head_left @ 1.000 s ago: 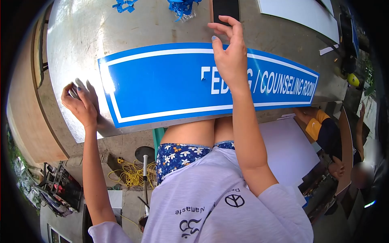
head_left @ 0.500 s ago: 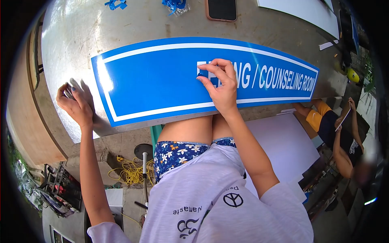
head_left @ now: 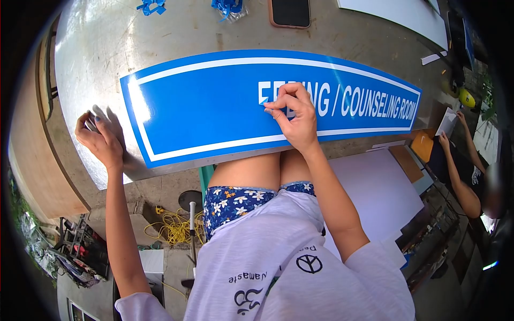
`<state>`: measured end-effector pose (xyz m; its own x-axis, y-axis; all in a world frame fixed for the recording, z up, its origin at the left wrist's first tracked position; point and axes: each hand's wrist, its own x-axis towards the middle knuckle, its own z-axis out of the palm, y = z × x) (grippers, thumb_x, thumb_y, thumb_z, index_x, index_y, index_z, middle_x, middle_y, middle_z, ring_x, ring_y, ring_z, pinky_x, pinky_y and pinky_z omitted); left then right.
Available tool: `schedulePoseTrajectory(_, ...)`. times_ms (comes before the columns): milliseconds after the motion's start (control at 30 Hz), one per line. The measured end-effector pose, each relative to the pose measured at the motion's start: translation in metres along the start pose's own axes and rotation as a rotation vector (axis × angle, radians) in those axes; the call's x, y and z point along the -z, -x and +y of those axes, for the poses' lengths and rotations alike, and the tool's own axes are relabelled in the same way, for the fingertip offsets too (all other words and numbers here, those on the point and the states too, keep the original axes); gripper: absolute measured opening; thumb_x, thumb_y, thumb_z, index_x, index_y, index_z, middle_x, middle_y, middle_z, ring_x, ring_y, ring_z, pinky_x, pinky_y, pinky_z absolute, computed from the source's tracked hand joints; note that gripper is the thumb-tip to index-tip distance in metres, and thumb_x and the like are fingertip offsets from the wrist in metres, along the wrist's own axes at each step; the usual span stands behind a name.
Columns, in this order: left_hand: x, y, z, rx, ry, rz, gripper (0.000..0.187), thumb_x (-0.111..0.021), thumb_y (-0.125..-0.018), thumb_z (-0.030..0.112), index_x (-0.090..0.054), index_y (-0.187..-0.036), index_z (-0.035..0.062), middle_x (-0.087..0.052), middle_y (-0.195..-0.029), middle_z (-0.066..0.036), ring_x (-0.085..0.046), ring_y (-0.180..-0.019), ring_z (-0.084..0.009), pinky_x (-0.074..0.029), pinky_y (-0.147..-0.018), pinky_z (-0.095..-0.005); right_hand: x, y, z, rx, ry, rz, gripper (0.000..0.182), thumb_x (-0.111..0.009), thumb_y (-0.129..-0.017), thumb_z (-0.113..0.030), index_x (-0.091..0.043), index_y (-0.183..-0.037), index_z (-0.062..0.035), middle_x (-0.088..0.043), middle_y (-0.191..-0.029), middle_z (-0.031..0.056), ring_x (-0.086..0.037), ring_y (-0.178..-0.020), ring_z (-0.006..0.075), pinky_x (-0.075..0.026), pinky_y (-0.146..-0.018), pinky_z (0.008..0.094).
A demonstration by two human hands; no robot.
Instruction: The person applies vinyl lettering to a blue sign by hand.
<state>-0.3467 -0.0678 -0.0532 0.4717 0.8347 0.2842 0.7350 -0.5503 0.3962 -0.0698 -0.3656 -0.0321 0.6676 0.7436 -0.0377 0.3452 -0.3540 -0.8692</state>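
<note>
A long blue sign (head_left: 214,117) with a white border and white lettering lies on the metal table (head_left: 193,35). My right hand (head_left: 295,119) is over the first word, its thumb and index finger pinched near the lower part of the first letter. Between those fingertips is something small that I cannot make out. Part of the first word is hidden behind the hand. At the table's left edge, beside the sign, my left hand (head_left: 101,138) rests with curled fingers apart and nothing in it.
A phone (head_left: 289,13) lies beyond the sign, with blue scraps (head_left: 152,6) farther left. White sheets (head_left: 396,18) are at the upper right. Another person (head_left: 461,176) holds a white sheet at the right. Yellow cord (head_left: 174,227) lies on the floor.
My right hand has shifted slightly right and its fingertips have closed together. My left hand has stayed put. The other person has moved right, and the sheet in their hands has turned.
</note>
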Motion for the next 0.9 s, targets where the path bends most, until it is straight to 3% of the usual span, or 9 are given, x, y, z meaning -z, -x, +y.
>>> schedulePoseTrajectory(200, 0.000, 0.000, 0.001, 0.001, -0.009, -0.001, 0.040, -0.048, -0.095, 0.025, -0.044, -0.123, -0.0030, -0.045, -0.120, -0.018, -0.042, -0.116, -0.0322, -0.032, -0.101, -0.0433, 0.006, -0.002, 0.000, -0.031, -0.082, -0.055, 0.013, -0.077, -0.067, 0.001, -0.066, -0.071, -0.0057, -0.055, -0.088, 0.0027, -0.052, -0.086, 0.0201, -0.039, -0.078, 0.0327)
schedulePoseTrajectory(300, -0.001, 0.000, -0.002, -0.007, 0.001, 0.002, 0.041, -0.048, -0.095, 0.025, -0.044, -0.123, -0.0030, -0.046, -0.120, -0.018, -0.042, -0.116, -0.0323, -0.032, -0.101, -0.0433, 0.010, -0.003, -0.001, 0.023, -0.040, -0.108, 0.013, -0.073, -0.067, 0.006, -0.066, -0.073, -0.0036, -0.052, -0.089, 0.0030, -0.051, -0.084, 0.0161, -0.042, -0.075, 0.0274)
schedulePoseTrajectory(367, -0.001, 0.000, -0.002, -0.017, -0.003, 0.002, 0.041, -0.048, -0.095, 0.026, -0.044, -0.124, -0.0030, -0.046, -0.120, -0.018, -0.042, -0.116, -0.0323, -0.032, -0.101, -0.0433, 0.010, -0.003, 0.000, -0.003, -0.078, -0.122, 0.013, -0.077, -0.065, 0.001, -0.066, -0.071, -0.0057, -0.055, -0.086, 0.0026, -0.050, -0.084, 0.0198, -0.037, -0.080, 0.0339)
schedulePoseTrajectory(600, -0.001, 0.000, -0.001, -0.019, 0.000, 0.008, 0.042, -0.049, -0.095, 0.027, -0.044, -0.123, -0.0032, -0.046, -0.119, -0.019, -0.043, -0.114, -0.0326, -0.032, -0.101, -0.0435, 0.012, 0.010, -0.015, 0.078, -0.039, -0.235, 0.013, -0.076, -0.063, 0.002, -0.067, -0.068, -0.0062, -0.054, -0.087, 0.0031, -0.049, -0.084, 0.0206, -0.037, -0.084, 0.0373)
schedulePoseTrajectory(900, 0.000, 0.000, 0.000, -0.016, -0.018, 0.001, 0.039, -0.047, -0.096, 0.023, -0.044, -0.123, -0.0049, -0.046, -0.119, -0.019, -0.043, -0.114, -0.0317, -0.033, -0.102, -0.0415, 0.014, 0.044, -0.021, -0.164, -0.197, -0.082, 0.010, -0.072, -0.073, 0.003, -0.066, -0.077, -0.0044, -0.051, -0.093, 0.0061, -0.051, -0.088, 0.0189, -0.042, -0.084, 0.0306)
